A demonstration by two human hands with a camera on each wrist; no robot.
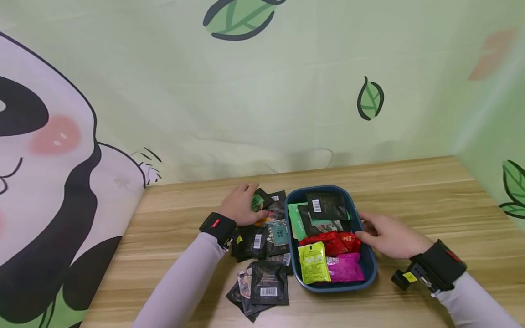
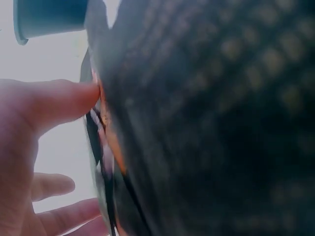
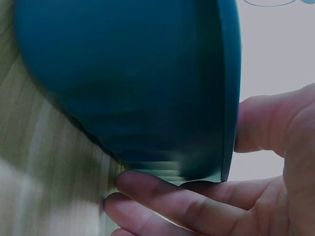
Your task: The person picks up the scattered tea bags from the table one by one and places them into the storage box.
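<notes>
My left hand [image 1: 239, 204] lies over the far left part of a spread of small dark flat sachets [image 1: 251, 242], its fingers extended. In the left wrist view, its thumb [image 2: 64, 101] touches the edge of a sachet [image 2: 197, 128]. A blue plastic box [image 1: 374, 272] stands to the right of these sachets. My right hand [image 1: 391, 234] holds its right rim, thumb over the edge and fingers along the outer wall. Inside are black sachets [image 1: 328, 206], a green packet [image 1: 296, 222], red packets [image 1: 337, 243], a yellow-green packet [image 1: 314, 263] and a magenta packet [image 1: 346, 268].
Nearer me, a small overlapping stack of dark sachets [image 1: 269, 282] lies left of the box's front corner. All of it rests on a wood-grain table [image 1: 422, 196]. A pale green printed backdrop [image 1: 262, 114] rises along the table's back edge.
</notes>
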